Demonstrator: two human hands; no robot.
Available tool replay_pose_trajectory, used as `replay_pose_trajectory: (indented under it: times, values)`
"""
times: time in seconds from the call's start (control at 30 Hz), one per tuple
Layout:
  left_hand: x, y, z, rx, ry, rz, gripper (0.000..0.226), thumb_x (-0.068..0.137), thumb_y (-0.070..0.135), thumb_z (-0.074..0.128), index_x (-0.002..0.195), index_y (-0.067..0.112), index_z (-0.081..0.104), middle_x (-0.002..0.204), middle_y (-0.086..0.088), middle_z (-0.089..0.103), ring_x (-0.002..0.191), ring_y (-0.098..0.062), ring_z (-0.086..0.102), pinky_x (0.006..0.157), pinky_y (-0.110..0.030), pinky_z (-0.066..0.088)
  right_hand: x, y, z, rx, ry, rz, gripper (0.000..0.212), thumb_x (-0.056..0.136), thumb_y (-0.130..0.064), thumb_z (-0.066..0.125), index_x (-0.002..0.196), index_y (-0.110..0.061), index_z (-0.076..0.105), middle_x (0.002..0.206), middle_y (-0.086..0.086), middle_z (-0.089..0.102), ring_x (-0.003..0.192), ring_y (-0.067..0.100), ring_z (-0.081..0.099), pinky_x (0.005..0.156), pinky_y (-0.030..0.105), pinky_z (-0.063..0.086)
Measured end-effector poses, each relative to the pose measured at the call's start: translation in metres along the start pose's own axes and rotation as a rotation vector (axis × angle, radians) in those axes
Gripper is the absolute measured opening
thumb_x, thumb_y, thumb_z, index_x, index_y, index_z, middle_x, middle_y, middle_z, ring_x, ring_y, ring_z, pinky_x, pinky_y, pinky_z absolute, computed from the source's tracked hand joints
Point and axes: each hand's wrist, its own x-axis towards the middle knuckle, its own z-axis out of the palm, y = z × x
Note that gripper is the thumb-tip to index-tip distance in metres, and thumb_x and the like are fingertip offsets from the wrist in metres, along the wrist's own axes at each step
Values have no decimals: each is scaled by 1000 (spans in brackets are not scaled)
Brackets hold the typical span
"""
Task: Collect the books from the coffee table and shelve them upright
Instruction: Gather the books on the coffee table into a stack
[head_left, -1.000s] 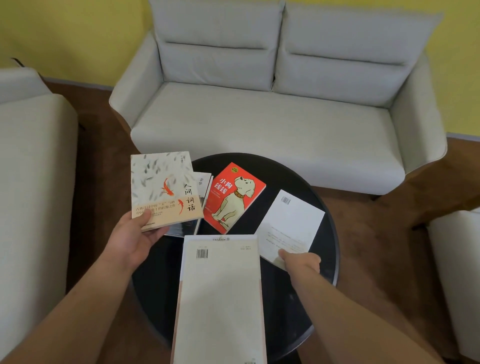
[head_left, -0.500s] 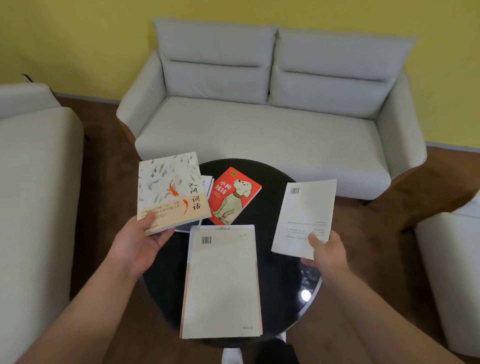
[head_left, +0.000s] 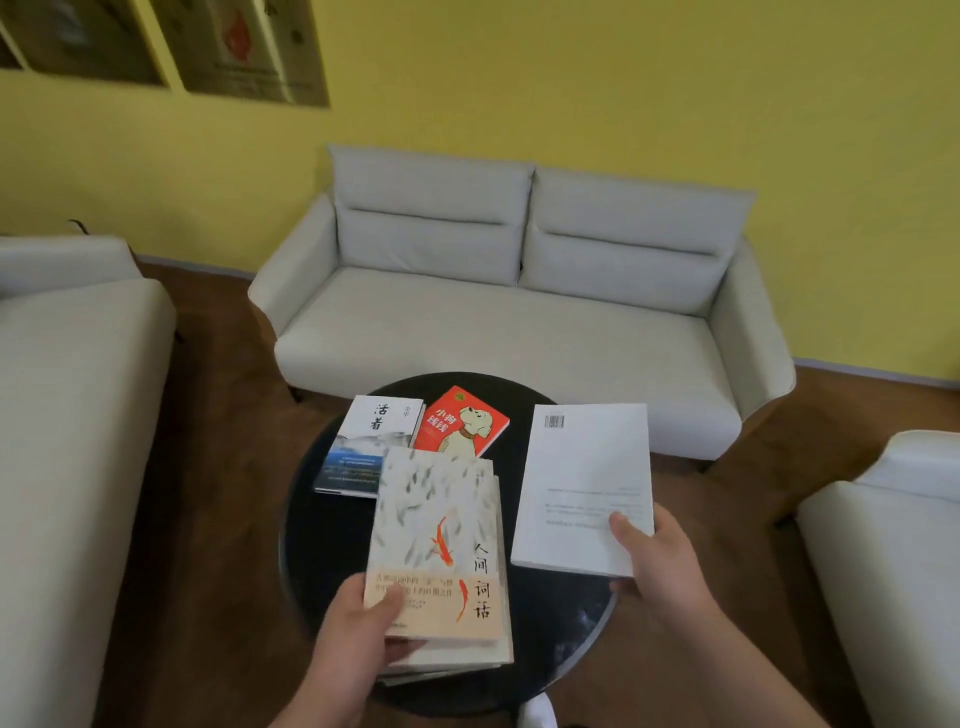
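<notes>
from the head view, our left hand (head_left: 358, 623) is clamped on the near edge of the fish-cover book (head_left: 439, 545), thumb on top, and that book lies on a larger pale book (head_left: 498, 652) resting on the round black coffee table (head_left: 306, 525); our right hand (head_left: 657, 558) grips the near right corner of the white book (head_left: 584, 488), held back cover up above the table's right side. two more lie flat at the far side: the red dog book (head_left: 460, 423) and the grey book (head_left: 371, 447), just beside each other. we judge these paperbacks light, slightly flexible and smooth-covered, best pinched near the spine or gathered as a squared stack. readable: 人间词话 on the fish cover, 活着 on the grey one, 小狗钱钱 on the red; a barcode on the white.
</notes>
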Motion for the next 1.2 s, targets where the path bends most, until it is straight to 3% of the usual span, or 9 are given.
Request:
replay_pose_trajectory:
  times: [0.13, 0.23, 0.37, 0.53, 0.6, 0.67, 0.73, 0.97, 1.2]
  values:
    - [0, -23, 10, 605, 148, 240, 23, 93, 38, 63, 110, 24, 59, 112, 2, 56, 99, -12, 56, 92, -35, 51, -7, 8, 0, 8, -29, 53, 27, 100, -22, 63, 126, -18, 57, 113, 3, 72, 98, 29, 72, 69, 47, 64]
    - [-4, -29, 18, 865, 212, 287, 42, 90, 54, 58, 123, 27, 54, 117, 4, 45, 105, -12, 42, 100, -30, 41, -9, 14, 2, 32, -50, 96, 28, 99, -24, 64, 126, -17, 57, 114, 5, 72, 100, 30, 72, 60, 37, 63]
    - [-5, -29, 19, 852, 251, 261, 53, 87, 54, 62, 131, 27, 51, 124, 0, 49, 115, -18, 47, 102, -32, 41, -5, 12, -1, 79, -73, 125, 27, 98, -23, 66, 124, -17, 59, 113, 4, 73, 99, 31, 73, 49, 27, 55]
    - [-3, -19, 22, 801, 253, 185, 49, 85, 46, 71, 125, 25, 54, 115, 1, 55, 107, -17, 54, 99, -36, 49, 12, 7, -10, 86, -141, 130, 29, 97, -22, 66, 126, -21, 60, 112, 1, 76, 101, 30, 74, 87, 56, 61]
    - [-6, -16, 24, 803, 260, 168, 46, 85, 43, 72, 123, 22, 54, 115, 0, 57, 104, -15, 54, 97, -36, 50, 14, 2, -11, 100, -177, 151, 29, 97, -23, 66, 126, -23, 60, 111, 0, 77, 103, 28, 74, 76, 47, 65]
    - [-6, -15, 24, 814, 267, 155, 46, 83, 44, 74, 120, 24, 54, 115, 1, 57, 104, -16, 58, 95, -35, 52, 12, -3, -9, 120, -223, 185, 26, 98, -22, 65, 124, -24, 61, 107, -1, 79, 103, 28, 73, 56, 32, 57]
    - [-4, -16, 23, 790, 270, 136, 46, 78, 47, 77, 113, 28, 55, 112, 3, 58, 99, -15, 62, 91, -37, 56, 12, -7, -7, 134, -260, 224, 22, 99, -22, 64, 121, -24, 61, 102, -1, 80, 102, 27, 73, 51, 28, 51]
    - [4, -20, 16, 759, 251, 141, 43, 73, 48, 81, 104, 34, 55, 106, 7, 66, 91, -11, 67, 81, -36, 61, 11, 1, 5, 135, -373, 327, 22, 101, -22, 61, 123, -26, 60, 101, -1, 81, 102, 27, 73, 53, 27, 48]
    - [7, -15, 17, 769, 208, 155, 37, 77, 39, 81, 95, 34, 49, 104, 8, 65, 86, -9, 66, 73, -29, 60, 8, 13, 22, 70, -481, 343, 32, 101, -22, 61, 131, -26, 50, 113, 3, 76, 108, 26, 68, 73, 35, 56]
